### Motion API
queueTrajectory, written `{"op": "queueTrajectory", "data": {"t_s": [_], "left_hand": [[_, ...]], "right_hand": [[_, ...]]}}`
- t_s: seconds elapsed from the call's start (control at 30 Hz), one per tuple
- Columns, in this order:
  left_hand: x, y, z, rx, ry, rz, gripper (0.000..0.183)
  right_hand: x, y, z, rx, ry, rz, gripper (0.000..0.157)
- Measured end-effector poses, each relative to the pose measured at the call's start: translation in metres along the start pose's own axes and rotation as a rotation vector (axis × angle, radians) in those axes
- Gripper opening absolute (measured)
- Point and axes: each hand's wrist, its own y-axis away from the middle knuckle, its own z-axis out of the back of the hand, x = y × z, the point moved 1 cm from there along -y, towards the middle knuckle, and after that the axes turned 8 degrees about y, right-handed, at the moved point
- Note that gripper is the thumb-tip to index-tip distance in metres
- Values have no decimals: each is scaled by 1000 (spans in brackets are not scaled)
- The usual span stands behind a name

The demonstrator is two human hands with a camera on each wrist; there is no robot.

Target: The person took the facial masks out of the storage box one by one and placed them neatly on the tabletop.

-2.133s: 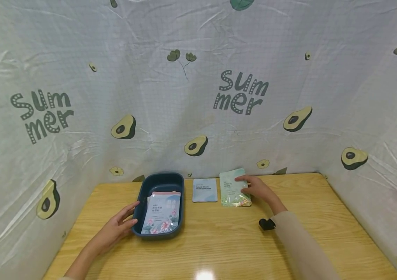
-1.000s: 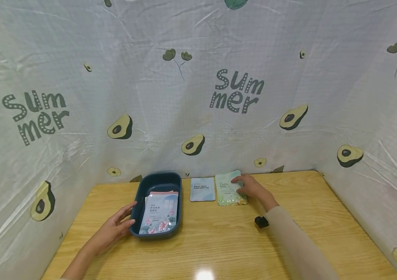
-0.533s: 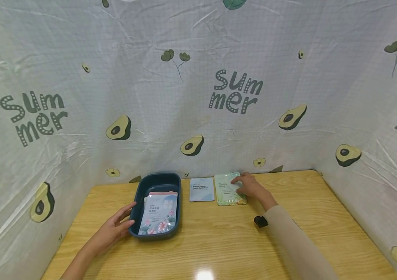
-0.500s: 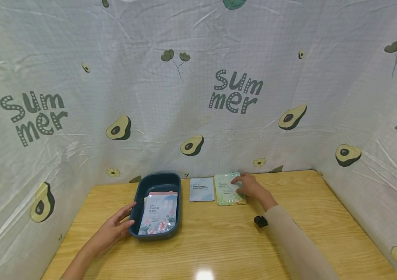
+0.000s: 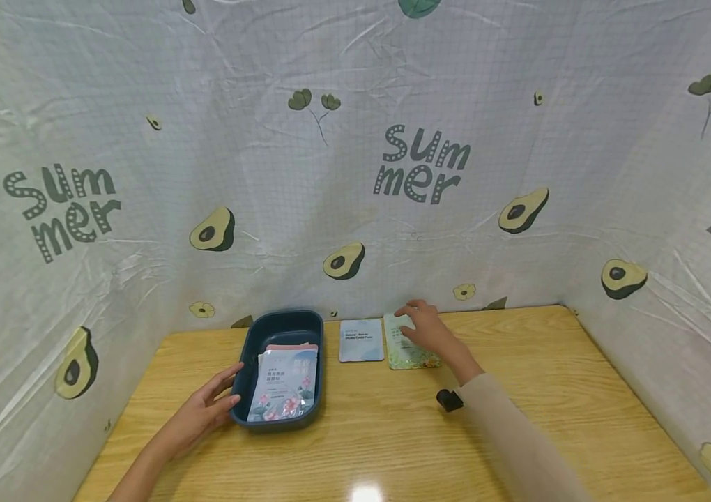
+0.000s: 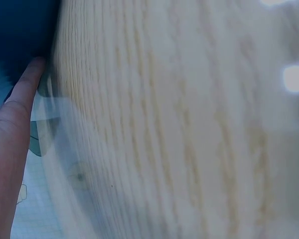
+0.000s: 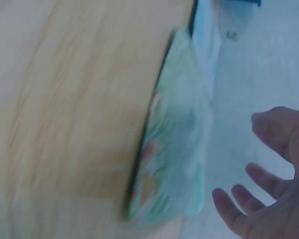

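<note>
In the head view my left hand [image 5: 208, 401] lies against the left wall of a dark blue plastic bin [image 5: 321, 390], its fingertips at the rim. One finger [image 6: 20, 102] shows against the bin's side in the left wrist view. Inside the bin lies a stack of flat sachets [image 5: 286, 383], the top one pale blue with pink lotus flowers. My right hand [image 5: 429, 329] is over a pale green sachet [image 5: 410, 355] on the table, covering its upper right part. The right wrist view shows that hand's fingers spread, holding nothing, beside the green sachet [image 7: 174, 144].
A smaller light blue sachet [image 5: 362, 343] lies between the bin and the green sachet. The wooden table [image 5: 393, 432] ends at a white cloth backdrop [image 5: 268, 174] printed with avocados and lettering. A black device [image 5: 449, 399] sits at the right wrist.
My right hand first stays at the green sachet's right part, and the sachet is straightened slightly. Now the hand has lifted off and moved left over it. The left hand stays at the bin.
</note>
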Motion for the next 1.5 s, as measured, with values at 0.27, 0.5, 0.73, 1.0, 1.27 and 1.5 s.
{"op": "queueTrajectory", "data": {"t_s": [0.27, 0.5, 0.73, 1.0, 1.27, 1.5], "left_hand": [[1, 1, 0, 40, 15, -34, 70], [3, -1, 2, 12, -2, -5, 71], [3, -1, 0, -8, -3, 1, 71], [4, -2, 2, -4, -13, 6, 71], [-2, 0, 0, -6, -2, 2, 72], [-2, -1, -1, -2, -15, 8, 71]], "right_hand": [[30, -10, 8, 11, -132, 183, 31], [52, -17, 10, 43, -152, 279, 33], [67, -21, 12, 96, -190, 292, 35], [84, -27, 17, 136, -223, 302, 37], [103, -34, 19, 156, -199, 375, 37], [117, -36, 19, 227, -195, 383, 37]]}}
